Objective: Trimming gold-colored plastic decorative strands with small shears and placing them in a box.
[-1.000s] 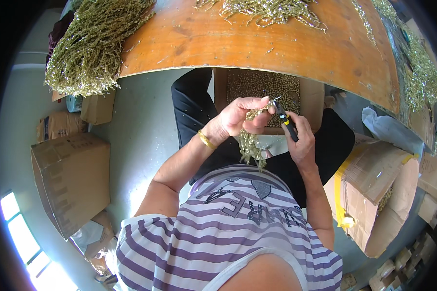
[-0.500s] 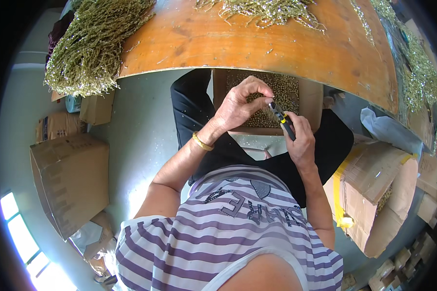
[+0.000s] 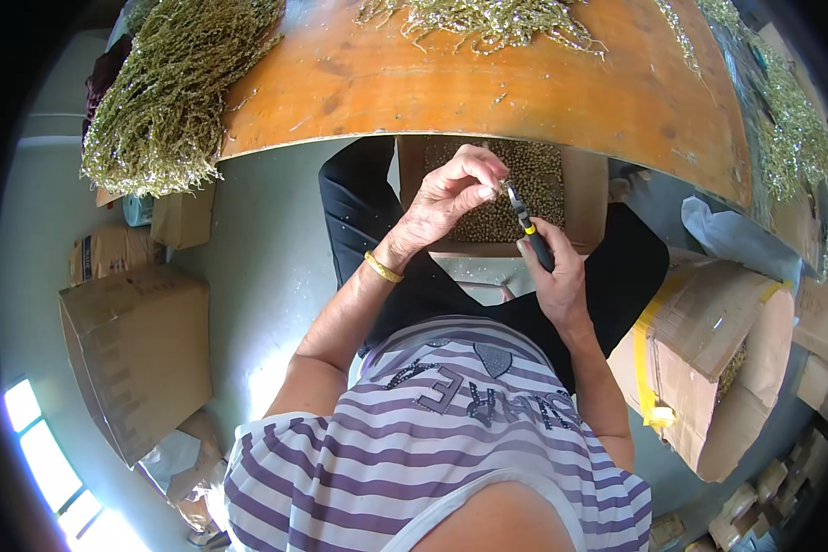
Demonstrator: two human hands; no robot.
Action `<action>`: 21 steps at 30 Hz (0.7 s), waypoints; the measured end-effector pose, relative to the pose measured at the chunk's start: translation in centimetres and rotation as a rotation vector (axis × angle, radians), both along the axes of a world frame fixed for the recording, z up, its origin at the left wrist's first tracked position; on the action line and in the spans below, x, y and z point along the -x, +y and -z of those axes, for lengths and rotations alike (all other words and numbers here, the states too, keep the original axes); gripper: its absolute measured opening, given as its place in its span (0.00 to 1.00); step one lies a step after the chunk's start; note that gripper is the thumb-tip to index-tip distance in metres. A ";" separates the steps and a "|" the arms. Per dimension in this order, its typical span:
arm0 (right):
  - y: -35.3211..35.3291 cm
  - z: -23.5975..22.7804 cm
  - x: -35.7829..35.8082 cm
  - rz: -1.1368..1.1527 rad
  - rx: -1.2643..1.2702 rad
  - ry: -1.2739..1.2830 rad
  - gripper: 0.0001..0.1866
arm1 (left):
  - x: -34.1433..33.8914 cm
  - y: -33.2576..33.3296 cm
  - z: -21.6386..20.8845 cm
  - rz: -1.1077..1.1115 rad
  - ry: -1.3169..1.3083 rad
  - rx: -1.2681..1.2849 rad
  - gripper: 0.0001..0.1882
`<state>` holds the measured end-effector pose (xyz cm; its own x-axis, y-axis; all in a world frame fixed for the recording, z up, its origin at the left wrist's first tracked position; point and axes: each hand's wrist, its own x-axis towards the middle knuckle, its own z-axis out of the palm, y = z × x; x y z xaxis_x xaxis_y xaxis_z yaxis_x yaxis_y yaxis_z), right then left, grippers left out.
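Note:
My right hand (image 3: 552,276) grips small cutting pliers (image 3: 527,225) with black and yellow handles, jaws pointing up. My left hand (image 3: 451,198), with a yellow bangle at the wrist, pinches something tiny right at the plier jaws; what it pinches is too small to tell. Both hands hover over an open cardboard box (image 3: 584,189) on my lap, filled with small olive-green bits. Just beyond is the curved edge of an orange wooden table (image 3: 488,92).
Heaps of glittery green-gold sprigs lie on the table at the left (image 3: 170,87), top centre (image 3: 488,18) and right edge (image 3: 787,120). Cardboard boxes stand on the floor at left (image 3: 138,354) and right (image 3: 708,359), the right one with yellow tape.
A second ago my left hand held a hanging green sprig below the pliers. That sprig is gone from my hand now, and the left fingers have risen to the plier tips.

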<state>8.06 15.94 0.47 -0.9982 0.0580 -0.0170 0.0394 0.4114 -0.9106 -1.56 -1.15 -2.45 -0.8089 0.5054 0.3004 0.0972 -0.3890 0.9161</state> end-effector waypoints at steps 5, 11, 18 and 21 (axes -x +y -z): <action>-0.4 0.0 -0.1 0.011 0.048 -0.052 0.14 | 0.0 -0.2 -0.6 0.039 -0.017 -0.027 0.04; -0.5 0.0 0.0 0.023 0.071 -0.053 0.13 | -0.4 0.6 -1.4 -0.192 0.079 0.096 0.05; -0.9 -0.4 -0.3 0.017 0.206 -0.047 0.13 | -2.2 3.0 -0.6 -0.295 -0.325 -0.301 0.04; 0.2 -0.5 -0.3 -0.068 0.349 -0.188 0.13 | -1.9 2.6 -0.1 0.088 -0.655 -0.514 0.06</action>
